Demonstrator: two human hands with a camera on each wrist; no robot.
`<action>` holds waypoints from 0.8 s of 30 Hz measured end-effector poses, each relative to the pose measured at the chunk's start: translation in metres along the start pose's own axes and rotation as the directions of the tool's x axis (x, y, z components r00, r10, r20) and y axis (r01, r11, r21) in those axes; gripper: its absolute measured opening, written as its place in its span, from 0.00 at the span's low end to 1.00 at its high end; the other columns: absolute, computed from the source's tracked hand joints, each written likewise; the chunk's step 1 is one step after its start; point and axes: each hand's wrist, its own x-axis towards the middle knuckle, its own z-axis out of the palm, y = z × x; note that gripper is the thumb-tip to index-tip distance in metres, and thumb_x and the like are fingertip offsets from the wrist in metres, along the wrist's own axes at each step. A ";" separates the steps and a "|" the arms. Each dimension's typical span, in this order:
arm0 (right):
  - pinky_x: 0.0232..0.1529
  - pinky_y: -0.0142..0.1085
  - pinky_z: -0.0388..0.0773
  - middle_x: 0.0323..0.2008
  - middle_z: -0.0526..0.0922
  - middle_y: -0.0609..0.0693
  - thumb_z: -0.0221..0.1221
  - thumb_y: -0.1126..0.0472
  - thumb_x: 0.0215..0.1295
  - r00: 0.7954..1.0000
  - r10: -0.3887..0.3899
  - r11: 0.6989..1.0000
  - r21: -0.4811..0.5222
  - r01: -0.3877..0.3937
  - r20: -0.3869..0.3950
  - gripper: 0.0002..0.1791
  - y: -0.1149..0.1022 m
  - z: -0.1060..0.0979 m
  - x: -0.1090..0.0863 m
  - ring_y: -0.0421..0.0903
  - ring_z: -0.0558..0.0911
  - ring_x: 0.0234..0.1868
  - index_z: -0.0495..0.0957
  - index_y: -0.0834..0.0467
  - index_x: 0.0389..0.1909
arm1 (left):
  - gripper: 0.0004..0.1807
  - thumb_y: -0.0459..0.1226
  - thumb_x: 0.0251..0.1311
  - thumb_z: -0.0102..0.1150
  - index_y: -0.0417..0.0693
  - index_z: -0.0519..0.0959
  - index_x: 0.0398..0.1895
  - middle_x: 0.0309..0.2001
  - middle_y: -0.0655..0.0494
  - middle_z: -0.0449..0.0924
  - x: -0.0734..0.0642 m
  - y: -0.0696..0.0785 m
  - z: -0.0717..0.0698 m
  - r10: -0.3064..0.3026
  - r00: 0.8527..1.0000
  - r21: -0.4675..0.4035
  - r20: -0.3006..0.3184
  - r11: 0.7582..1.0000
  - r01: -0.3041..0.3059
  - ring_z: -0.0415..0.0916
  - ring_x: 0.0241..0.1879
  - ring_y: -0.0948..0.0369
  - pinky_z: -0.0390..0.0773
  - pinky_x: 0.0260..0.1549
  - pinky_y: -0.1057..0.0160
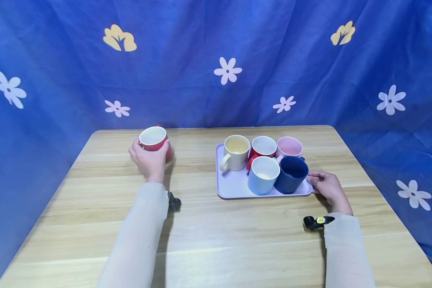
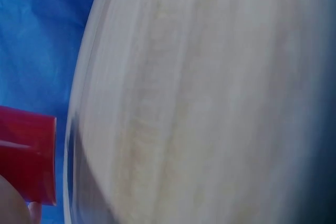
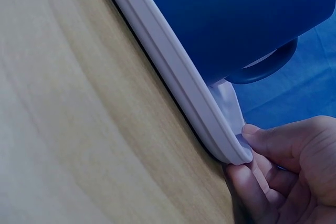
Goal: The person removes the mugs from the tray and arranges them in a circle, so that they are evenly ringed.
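My left hand [image 1: 149, 160] grips a red mug [image 1: 158, 145] with a white inside, near the back left of the table. In the left wrist view the base of that red mug [image 2: 26, 153] looks raised off the tabletop. At the right, my right hand [image 1: 329, 188] pinches the near right corner of a lilac tray [image 1: 234, 190], thumb on the rim and fingers beneath. On the tray stand a cream mug [image 1: 236, 154], another red mug [image 1: 263, 148], a pink mug [image 1: 289, 146], a light blue mug [image 1: 263, 176] and a dark blue mug [image 1: 291, 176].
The wooden table [image 1: 208, 236] ends at the back against a blue curtain [image 1: 187, 92] with flower prints, which also hangs along both sides. A small black device [image 1: 174, 202] sits on the left wrist and a similar black device [image 1: 316, 222] on the right.
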 end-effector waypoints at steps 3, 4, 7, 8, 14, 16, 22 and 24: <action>0.32 0.29 0.79 0.46 0.81 0.58 0.54 0.63 0.69 1.000 -0.010 1.000 0.006 0.010 -0.002 0.22 -0.001 0.000 -0.001 0.33 0.78 0.32 0.69 0.72 0.59 | 0.51 0.59 0.33 0.74 0.58 0.64 0.66 0.63 0.59 0.62 -0.001 -0.001 0.000 -0.001 1.000 0.006 0.008 1.000 0.001 0.55 0.64 0.62 0.67 0.57 0.55; 0.32 0.29 0.79 0.45 0.81 0.58 0.54 0.63 0.69 1.000 -0.010 1.000 0.007 0.010 -0.003 0.22 -0.001 0.000 0.000 0.33 0.77 0.32 0.69 0.72 0.59 | 0.51 0.59 0.33 0.74 0.58 0.64 0.66 0.62 0.59 0.62 -0.001 -0.002 0.000 -0.001 1.000 0.006 0.011 1.000 0.001 0.56 0.64 0.62 0.67 0.57 0.54; 0.31 0.30 0.79 0.44 0.82 0.57 0.54 0.63 0.69 1.000 -0.004 1.000 0.014 0.004 -0.005 0.22 -0.001 0.000 0.000 0.33 0.78 0.31 0.69 0.72 0.59 | 0.50 0.58 0.34 0.74 0.57 0.64 0.65 0.62 0.58 0.62 -0.002 -0.004 0.000 0.006 1.000 0.004 0.018 1.000 -0.006 0.56 0.63 0.61 0.67 0.57 0.55; 0.31 0.30 0.79 0.44 0.82 0.56 0.54 0.63 0.69 1.000 -0.003 1.000 0.015 0.003 -0.004 0.22 -0.001 0.001 0.000 0.33 0.78 0.31 0.69 0.72 0.59 | 0.50 0.58 0.34 0.74 0.57 0.64 0.65 0.62 0.58 0.62 -0.002 -0.005 0.000 0.009 1.000 -0.002 0.019 1.000 -0.009 0.56 0.63 0.61 0.67 0.57 0.55; 0.31 0.30 0.79 0.43 0.82 0.55 0.54 0.62 0.69 1.000 -0.004 1.000 0.019 0.004 -0.003 0.22 0.001 0.001 0.001 0.33 0.78 0.31 0.69 0.72 0.59 | 0.50 0.56 0.34 0.75 0.55 0.64 0.65 0.62 0.56 0.63 -0.003 -0.010 0.001 0.016 1.000 -0.014 0.019 1.000 -0.016 0.57 0.63 0.60 0.65 0.58 0.57; 0.31 0.30 0.79 0.43 0.82 0.55 0.54 0.62 0.69 1.000 -0.002 1.000 0.015 0.002 -0.006 0.22 0.002 0.001 0.002 0.33 0.77 0.31 0.69 0.72 0.59 | 0.50 0.55 0.35 0.75 0.55 0.64 0.65 0.62 0.56 0.63 -0.003 -0.011 0.001 0.015 1.000 -0.013 0.022 1.000 -0.014 0.57 0.63 0.60 0.65 0.58 0.57; 0.31 0.30 0.79 0.42 0.82 0.53 0.53 0.62 0.69 1.000 0.002 1.000 0.007 -0.002 -0.007 0.22 0.003 0.000 0.002 0.33 0.77 0.31 0.69 0.71 0.59 | 0.52 0.55 0.35 0.75 0.55 0.62 0.66 0.63 0.54 0.60 -0.003 -0.010 0.001 0.003 0.999 0.000 0.047 1.000 -0.003 0.56 0.65 0.57 0.64 0.59 0.55; 0.31 0.30 0.79 0.43 0.82 0.54 0.54 0.62 0.69 1.000 -0.003 1.000 0.001 0.003 -0.006 0.22 0.003 -0.001 0.001 0.33 0.77 0.31 0.70 0.71 0.59 | 0.53 0.56 0.34 0.75 0.55 0.60 0.67 0.64 0.54 0.59 -0.004 -0.010 0.001 0.004 0.998 0.010 0.056 1.000 -0.004 0.56 0.65 0.57 0.64 0.59 0.53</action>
